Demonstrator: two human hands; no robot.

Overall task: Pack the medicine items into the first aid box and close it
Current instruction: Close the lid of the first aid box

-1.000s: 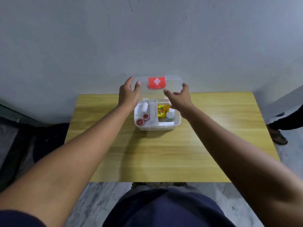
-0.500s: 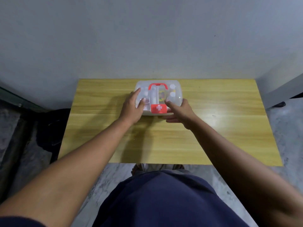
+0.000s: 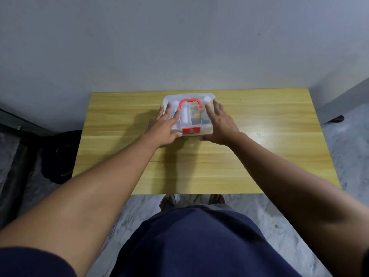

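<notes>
Closing step: first aid box at table far edge, lid down, left hand and right hand flat, fingers spread on top; next, probably pressing red latch shut.

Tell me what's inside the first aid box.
Through the clear lid of the first aid box: a white roll and a yellow packet. The left hand and right hand cover the rest.
</notes>
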